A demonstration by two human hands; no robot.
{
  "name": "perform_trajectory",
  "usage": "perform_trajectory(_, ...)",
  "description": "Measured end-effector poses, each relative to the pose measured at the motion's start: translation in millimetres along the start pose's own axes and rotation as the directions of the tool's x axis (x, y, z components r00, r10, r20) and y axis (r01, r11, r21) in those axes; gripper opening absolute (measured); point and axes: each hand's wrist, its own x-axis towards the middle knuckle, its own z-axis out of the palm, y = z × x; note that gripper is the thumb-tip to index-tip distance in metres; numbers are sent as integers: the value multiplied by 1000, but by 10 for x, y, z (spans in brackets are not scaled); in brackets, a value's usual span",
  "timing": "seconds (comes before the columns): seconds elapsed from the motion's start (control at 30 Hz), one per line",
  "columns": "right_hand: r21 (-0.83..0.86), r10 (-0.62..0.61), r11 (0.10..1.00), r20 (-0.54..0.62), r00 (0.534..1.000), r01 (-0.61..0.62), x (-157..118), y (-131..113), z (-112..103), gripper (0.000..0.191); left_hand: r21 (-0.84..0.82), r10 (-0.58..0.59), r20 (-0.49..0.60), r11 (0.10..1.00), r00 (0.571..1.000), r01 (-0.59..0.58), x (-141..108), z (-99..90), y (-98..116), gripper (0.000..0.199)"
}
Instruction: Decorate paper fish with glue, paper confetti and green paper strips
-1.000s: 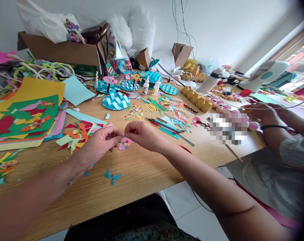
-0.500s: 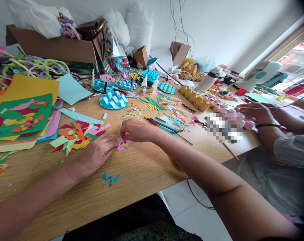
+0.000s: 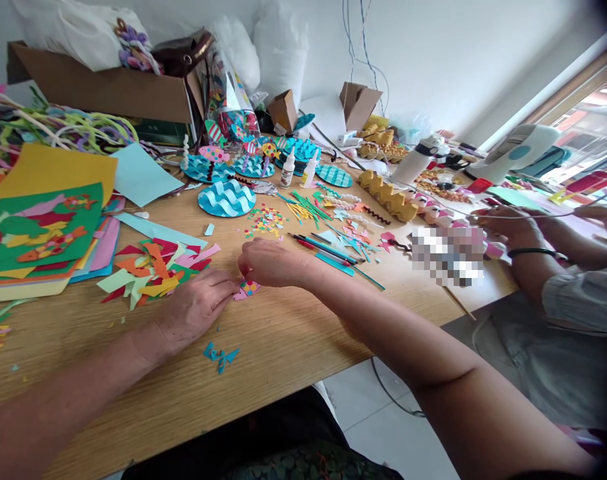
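A small pink paper fish with coloured dots lies on the table between my hands. My left hand rests on the tabletop, fingers drawn together, its fingertips holding the fish at the left end. Over the fish's upper edge, my right hand is bent down with its fingers pinched. Whatever is between those fingertips is too small or hidden to make out. Just beyond my right hand is a spread of tiny coloured paper dots. Coloured paper scraps lie beside my left hand.
Blue scraps lie near the front edge. Behind are a wavy blue disc, glue bottles and pens. Paper sheets are stacked at left. Another person's hands work at right, near an egg-carton strip.
My right hand has shifted slightly down and left over the fish, covering more of it. My left hand stays at the fish's end, its fingertips a little closer to the right hand.
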Motion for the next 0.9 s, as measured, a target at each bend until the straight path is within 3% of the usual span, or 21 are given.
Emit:
perform_trajectory(0.57, -29, 21, 999, -3, 1000, -21, 27, 13, 28, 21, 64, 68, -69, 996, 995, -64, -11, 43, -22, 28)
perform_trajectory(0.9, -75, 41, 996, 12, 999, -40, 29, -42, 10, 21, 69, 62, -44, 996, 997, -59, -18, 47, -22, 26)
